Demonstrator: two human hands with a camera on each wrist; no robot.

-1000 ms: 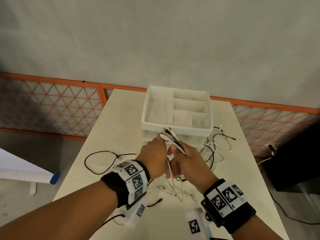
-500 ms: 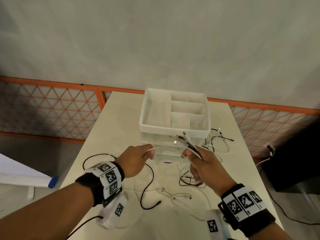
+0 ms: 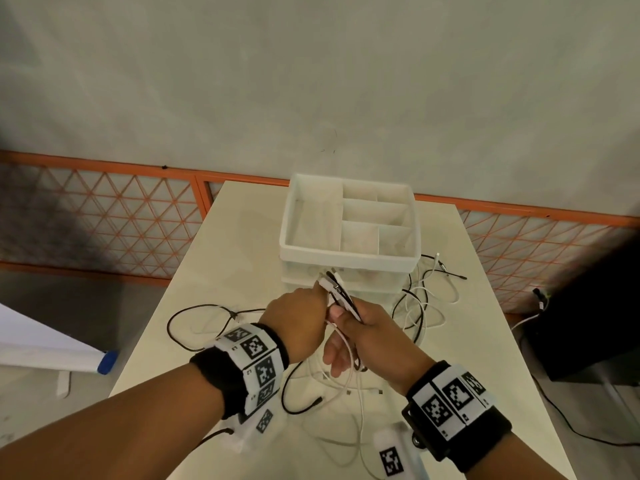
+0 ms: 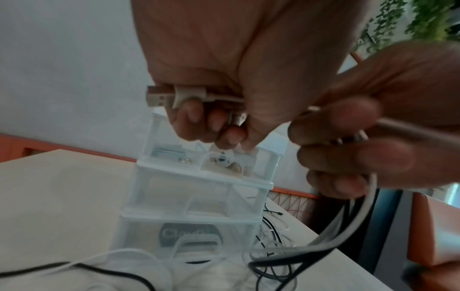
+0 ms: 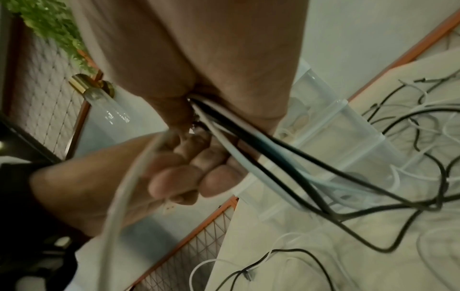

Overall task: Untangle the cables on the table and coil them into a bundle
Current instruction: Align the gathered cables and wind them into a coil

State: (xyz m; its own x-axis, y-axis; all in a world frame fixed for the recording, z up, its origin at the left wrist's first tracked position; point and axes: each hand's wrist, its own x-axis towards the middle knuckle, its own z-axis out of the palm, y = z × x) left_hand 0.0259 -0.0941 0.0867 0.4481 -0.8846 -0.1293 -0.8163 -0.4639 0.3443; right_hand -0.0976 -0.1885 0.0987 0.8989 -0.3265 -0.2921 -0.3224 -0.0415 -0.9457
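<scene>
Several plug ends (image 3: 337,292) were gripped by both hands (image 3: 372,325), most cables (image 3: 417,306) left loose on the bench (image 3: 242,258), nothing coiled.

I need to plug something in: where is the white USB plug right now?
In the left wrist view, the white USB plug sticks out of the left hand, in front of the drawer unit.

Both forearms reach forward and meet at the middle, each wrist wearing a black band with white marker tiles. The left hand (image 3: 298,320) curls in a fist-like grip against the right hand (image 3: 372,336), whose thumb and fingers (image 4: 348,159) seem closed too.
</scene>
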